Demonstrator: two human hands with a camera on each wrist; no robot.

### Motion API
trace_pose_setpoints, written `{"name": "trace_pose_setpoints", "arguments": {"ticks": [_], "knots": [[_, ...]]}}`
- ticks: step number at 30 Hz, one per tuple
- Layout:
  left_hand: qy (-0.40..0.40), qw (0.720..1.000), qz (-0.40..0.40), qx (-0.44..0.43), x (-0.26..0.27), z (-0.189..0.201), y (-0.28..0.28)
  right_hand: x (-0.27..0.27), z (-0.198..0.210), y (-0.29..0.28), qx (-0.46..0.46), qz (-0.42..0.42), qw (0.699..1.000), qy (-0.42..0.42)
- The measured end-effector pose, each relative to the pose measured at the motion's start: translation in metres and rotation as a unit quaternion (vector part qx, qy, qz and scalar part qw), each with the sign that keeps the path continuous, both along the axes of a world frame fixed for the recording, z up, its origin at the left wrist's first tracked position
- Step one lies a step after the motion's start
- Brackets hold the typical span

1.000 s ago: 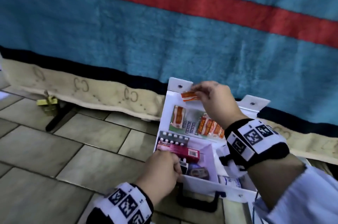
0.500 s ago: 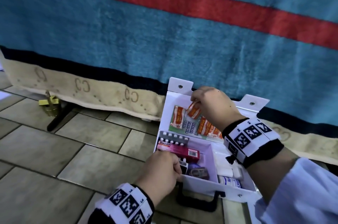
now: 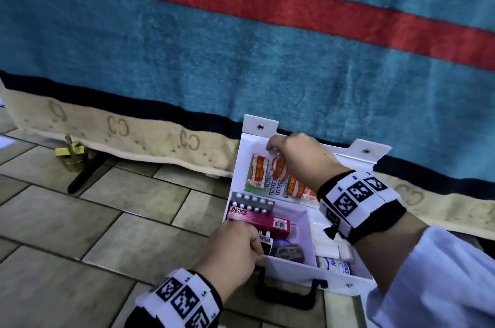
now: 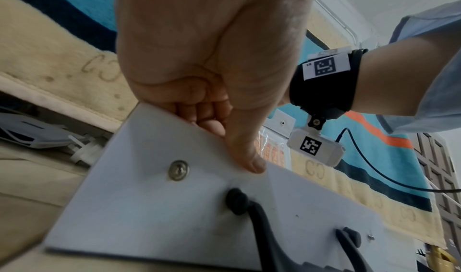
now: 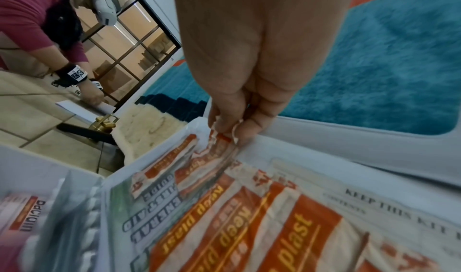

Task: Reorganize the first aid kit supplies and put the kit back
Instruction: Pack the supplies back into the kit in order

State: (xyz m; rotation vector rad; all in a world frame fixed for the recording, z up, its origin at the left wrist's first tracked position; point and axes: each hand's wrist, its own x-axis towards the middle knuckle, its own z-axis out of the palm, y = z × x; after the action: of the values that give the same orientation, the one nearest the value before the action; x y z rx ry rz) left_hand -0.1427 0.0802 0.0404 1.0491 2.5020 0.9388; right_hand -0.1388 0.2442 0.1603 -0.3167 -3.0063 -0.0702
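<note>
The left hand [image 3: 233, 250] grips the near-left corner of the open white first aid kit [image 3: 316, 272] on the tiled floor [image 3: 80, 220]; beyond it, the right hand [image 3: 302, 159] pinches an orange plaster strip [image 5: 212, 156] by its top end. The strip's long axis runs down the raised lid's [image 3: 255, 139] clear pocket, directly below those fingertips [image 5: 224, 124]; the right hand is nearer.

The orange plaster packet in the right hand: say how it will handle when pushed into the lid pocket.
The plaster packet looks thin and crinkled where the right hand pinches it, so probably floppy, light, and apt to buckle.
</note>
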Motion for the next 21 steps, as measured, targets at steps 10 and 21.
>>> {"name": "trace_pose_setpoints", "arguments": {"ticks": [10,21], "knots": [[-0.001,1.000,-0.003,0.008,-0.001,-0.002,-0.001,-0.005,-0.010,-0.008,0.052,0.001,0.998,0.030],[-0.013,1.000,0.003,0.014,-0.001,0.000,0.000,-0.003,-0.014,-0.011,0.001,-0.030,0.998,0.062]]}}
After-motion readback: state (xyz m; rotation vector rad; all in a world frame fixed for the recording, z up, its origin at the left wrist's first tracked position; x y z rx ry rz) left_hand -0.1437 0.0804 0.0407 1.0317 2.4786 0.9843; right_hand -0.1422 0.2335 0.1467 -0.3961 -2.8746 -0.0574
